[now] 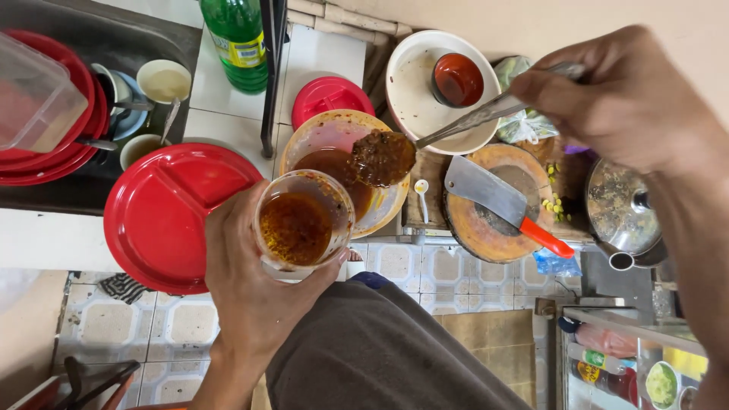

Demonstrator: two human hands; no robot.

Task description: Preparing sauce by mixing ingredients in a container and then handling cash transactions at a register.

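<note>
So here's the setup, looking straight down at a cramped kitchen counter. The left hand (254,292), lower centre of the frame, is wrapped around a clear plastic cup (302,222) that already has a good layer of oily red-brown chili paste in it, maybe around half full, hard to say from this angle. The right hand (626,99), upper right, is closed around the handle of a metal ladle (463,121), and the ladle's bowl is loaded with a thick dark scoop of the same paste, hanging just above and to the right of the cup's rim, over the round tub (383,203) of sauce behind it.

My read: the scooping is well underway. Some paste is in the cup, this scoop isn't tipped in yet, and the tub still has plenty of sauce left, so it looks like mid-job rather than near the end.

Around it: a red divided plate (163,216) on the left edge of the counter, touching nothing but sitting just beside the cup hand, a red lid (328,95) above the tub, a white bowl (414,91) with a small red dish inside at top centre, and a cleaver (497,199) lying on a round wooden chopping block (474,228) to the right. A steel pot lid (619,205) sits at the far right.
</note>
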